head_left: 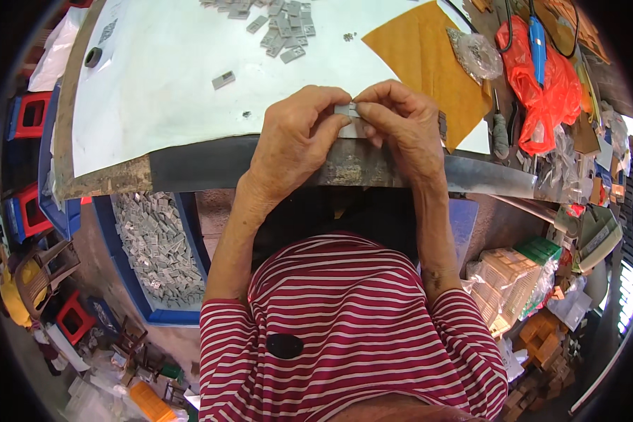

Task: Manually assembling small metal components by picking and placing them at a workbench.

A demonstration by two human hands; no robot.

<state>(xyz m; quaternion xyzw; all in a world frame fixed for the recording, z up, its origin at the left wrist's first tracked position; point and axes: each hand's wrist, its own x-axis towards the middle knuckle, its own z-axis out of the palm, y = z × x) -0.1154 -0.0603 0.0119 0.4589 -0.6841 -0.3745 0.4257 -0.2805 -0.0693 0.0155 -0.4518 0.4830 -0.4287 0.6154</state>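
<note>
Because the grey piece (342, 110) is small, the left hand (288, 137) and right hand (406, 125) apparently pinch it from nine and three o'clock, near the table edge (359, 171); loose pieces (285, 32) lie handy at eleven.

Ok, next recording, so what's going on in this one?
A person at a workbench is holding a small grey piece in the fingertips of both hands, left hand and right hand, near the bench's close edge. On the white sheet beyond, one similar grey part lies apart from a loose pile of grey parts. Below the bench, to the left, a blue crate holds many more.
</note>
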